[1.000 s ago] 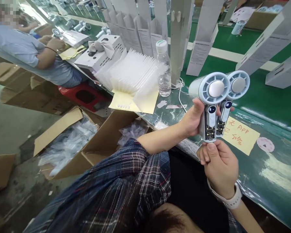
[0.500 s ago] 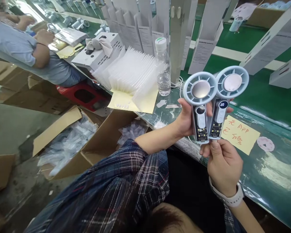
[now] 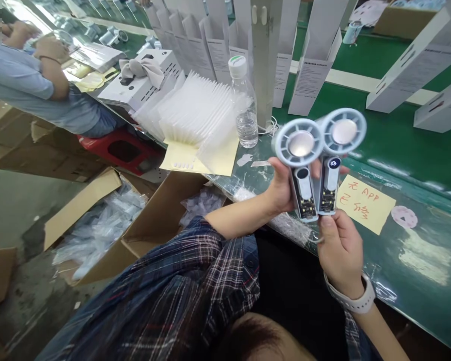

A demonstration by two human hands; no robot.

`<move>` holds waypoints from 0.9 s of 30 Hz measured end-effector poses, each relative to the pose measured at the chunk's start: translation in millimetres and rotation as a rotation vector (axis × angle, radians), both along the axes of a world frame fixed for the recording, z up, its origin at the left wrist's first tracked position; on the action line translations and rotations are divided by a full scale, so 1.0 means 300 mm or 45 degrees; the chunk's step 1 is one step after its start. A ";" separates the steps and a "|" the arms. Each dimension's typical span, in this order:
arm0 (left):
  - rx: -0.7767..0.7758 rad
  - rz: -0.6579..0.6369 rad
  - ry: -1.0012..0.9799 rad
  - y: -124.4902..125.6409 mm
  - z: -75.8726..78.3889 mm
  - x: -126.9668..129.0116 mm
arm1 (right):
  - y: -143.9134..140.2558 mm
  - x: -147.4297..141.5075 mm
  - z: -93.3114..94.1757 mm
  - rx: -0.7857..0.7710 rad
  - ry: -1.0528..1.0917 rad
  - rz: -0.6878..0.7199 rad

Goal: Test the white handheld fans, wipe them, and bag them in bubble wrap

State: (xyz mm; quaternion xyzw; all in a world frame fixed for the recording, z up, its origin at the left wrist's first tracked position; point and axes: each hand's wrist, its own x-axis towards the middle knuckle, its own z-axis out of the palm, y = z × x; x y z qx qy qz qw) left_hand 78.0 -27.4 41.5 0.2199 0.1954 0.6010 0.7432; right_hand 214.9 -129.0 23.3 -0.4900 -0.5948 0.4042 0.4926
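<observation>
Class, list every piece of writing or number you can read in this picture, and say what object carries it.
"APP": handwritten in red on the yellow paper note on the green table; the characters around it are not clear enough to quote.
Lit display on the right pale-blue handheld fan: digits too blurred to read.
Print on the white upright cardboard boxes: too small.
Green-capped clear water bottle: nothing legible.
</observation>
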 end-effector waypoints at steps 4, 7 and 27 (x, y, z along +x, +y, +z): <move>0.015 0.346 0.012 0.014 0.021 -0.113 | 0.073 0.087 0.016 0.207 -0.397 0.217; 0.074 0.284 0.074 -0.024 0.005 -0.184 | 0.229 0.174 -0.015 0.229 -0.932 0.123; 0.092 -0.735 0.089 -0.134 -0.072 -0.069 | 0.231 0.154 0.122 0.080 0.301 0.253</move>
